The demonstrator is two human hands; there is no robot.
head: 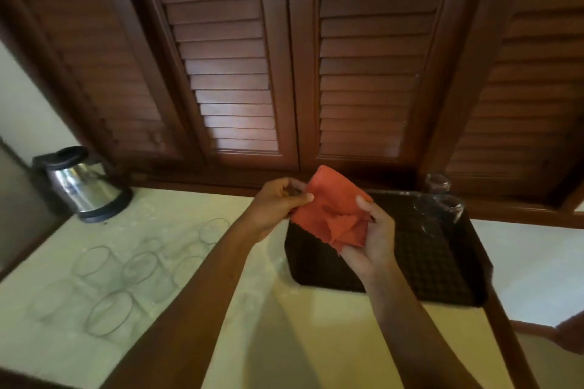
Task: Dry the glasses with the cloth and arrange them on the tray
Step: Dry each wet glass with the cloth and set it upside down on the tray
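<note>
One head-worn wide-angle camera looks forward and down from close above the tabletop (316, 319). It faces louvred doors (297, 66), both forearms reaching in from below.

Glasses (104, 290) left of tray (442, 271)

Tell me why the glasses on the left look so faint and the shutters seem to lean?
Head view: the clear glasses on the counter are smeared by motion blur against the pale counter; the wide-angle lens bends the louvred shutters; the steel kettle shows bright glare; the orange cloth stays fairly sharp.
</note>
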